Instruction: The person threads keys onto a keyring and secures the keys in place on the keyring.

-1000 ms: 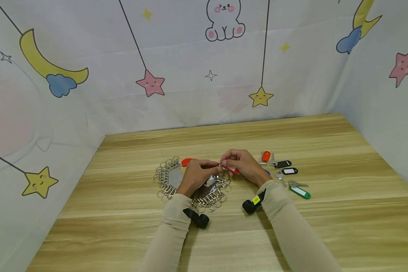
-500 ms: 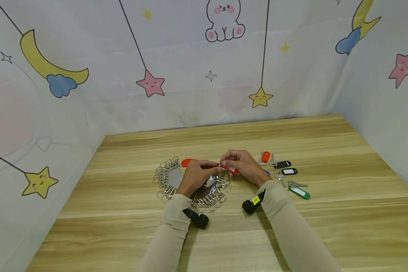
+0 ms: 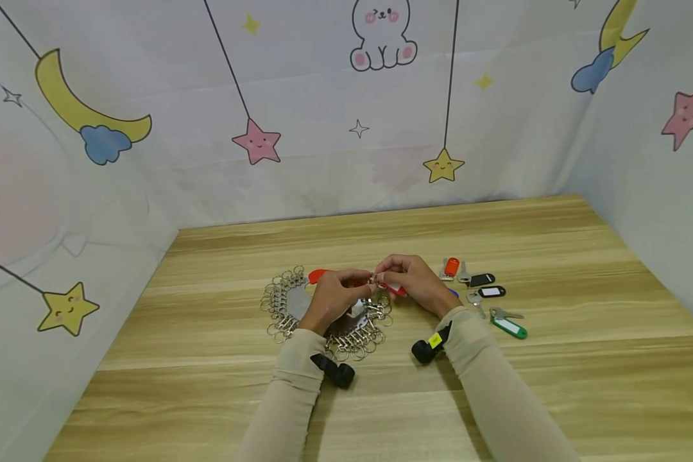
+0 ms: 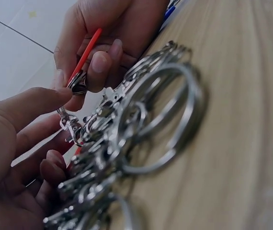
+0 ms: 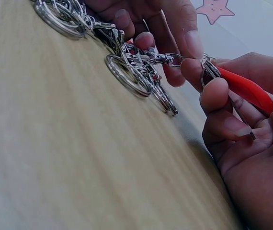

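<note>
My right hand pinches a red key tag by its ring end. A split ring joins the tag to a key, whose blade sticks out below the fingers. My left hand meets it from the left, thumb and index finger pinching a swivel clasp right beside the split ring. Both hands are over the right part of a grey metal disc, edged with several clasps and rings. In the left wrist view, a large split ring from the disc fills the foreground. Fingers partly hide the clasp's end.
Right of the hands lie an orange key tag, two black tags, a green tag and loose keys. A blue piece shows behind the right wrist. Something red lies at the disc's far edge.
My left index finger has bent a little more at the clasp. Both hands otherwise keep their place, and the things on the table lie as before.
</note>
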A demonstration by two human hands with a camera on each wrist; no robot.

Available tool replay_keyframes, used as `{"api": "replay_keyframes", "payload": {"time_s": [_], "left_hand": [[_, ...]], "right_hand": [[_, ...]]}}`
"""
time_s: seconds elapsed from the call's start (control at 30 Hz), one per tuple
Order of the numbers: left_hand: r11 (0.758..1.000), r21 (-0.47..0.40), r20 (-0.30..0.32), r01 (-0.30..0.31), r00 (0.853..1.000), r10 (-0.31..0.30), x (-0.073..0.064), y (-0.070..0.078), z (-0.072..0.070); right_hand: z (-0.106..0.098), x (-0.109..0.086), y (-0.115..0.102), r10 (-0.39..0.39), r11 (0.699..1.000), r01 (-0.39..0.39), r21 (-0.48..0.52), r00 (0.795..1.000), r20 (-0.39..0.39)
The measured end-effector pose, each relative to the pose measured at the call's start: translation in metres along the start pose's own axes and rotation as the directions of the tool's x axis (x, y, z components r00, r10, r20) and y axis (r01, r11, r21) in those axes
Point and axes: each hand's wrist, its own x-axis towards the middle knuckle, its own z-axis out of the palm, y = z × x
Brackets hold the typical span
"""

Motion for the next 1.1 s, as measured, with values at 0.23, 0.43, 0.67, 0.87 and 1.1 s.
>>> {"api": "replay_keyframes", "payload": {"time_s": [0.23, 0.43, 0.67, 0.87, 1.1], "left_hand": [[1.0, -0.001, 0.015, 0.019, 1.0, -0.019, 0.001, -0.001, -0.001], [0.999, -0.007, 0.021, 0.047, 0.999, -0.047, -0.005, 0.014, -0.001], [0.999, 0.018, 0.025, 0.034, 0.999, -0.035, -0.02, 0.042, -0.002], [0.999, 0.015, 0.02, 0.05, 0.999, -0.05, -0.006, 0.016, -0.001], [0.999, 0.023, -0.002, 0.033, 0.999, -0.033, 0.0, 0.0, 0.0]], "right_hand": [[0.0, 0.001, 0.002, -0.004, 1.0, 0.004, 0.001, 1.0, -0.014], [0.0, 0.001, 0.001, 0.013, 1.0, -0.013, -0.013, 1.0, -0.02], [0.0, 0.001, 0.001, 0.02, 1.0, -0.02, -0.02, 1.0, -0.024], [0.0, 0.0, 0.0, 0.013, 1.0, -0.013, -0.029, 1.0, -0.019], [0.001, 0.0, 0.0, 0.009, 0.999, -0.01, -0.04, 1.0, -0.021]]}}
